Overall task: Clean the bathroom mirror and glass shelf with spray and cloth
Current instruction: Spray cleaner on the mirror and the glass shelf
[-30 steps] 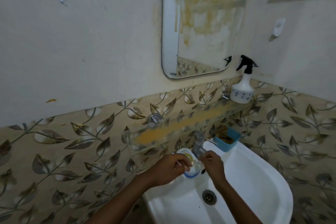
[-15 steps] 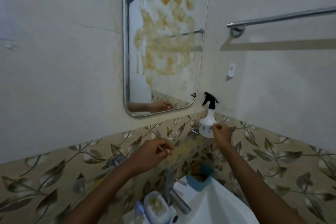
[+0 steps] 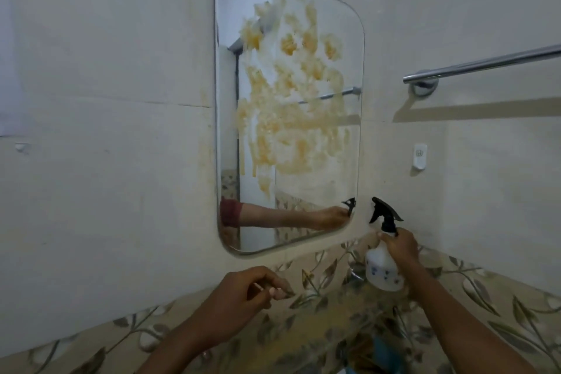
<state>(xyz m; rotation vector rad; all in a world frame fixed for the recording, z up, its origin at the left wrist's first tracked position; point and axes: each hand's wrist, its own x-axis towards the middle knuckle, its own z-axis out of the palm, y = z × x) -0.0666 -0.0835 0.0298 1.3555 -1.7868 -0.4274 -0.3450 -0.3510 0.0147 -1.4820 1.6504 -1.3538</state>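
The wall mirror [image 3: 318,39] is smeared with yellow-brown streaks across its middle and top. My right hand [image 3: 398,245] grips the neck of a white spray bottle [image 3: 382,267] with a black trigger head, just right of the mirror's lower corner. The bottle's base is at the level of the glass shelf [image 3: 340,300], which looks blurred and carries a yellowish smear; I cannot tell whether the bottle still touches it. My left hand [image 3: 239,294] hovers below the mirror with fingers curled, pinching a thin pale stick. No cloth is in view.
A chrome towel rail [image 3: 485,65] runs along the right wall, with a small white wall hook [image 3: 419,155] beneath it. Leaf-patterned tiles line the lower wall. A blue container [image 3: 387,354] shows blurred at the bottom edge.
My view rose from the sink to the mirror. My right hand left the basin, reached the spray bottle and closed round its neck. My left hand lifted off the tub at the tap.
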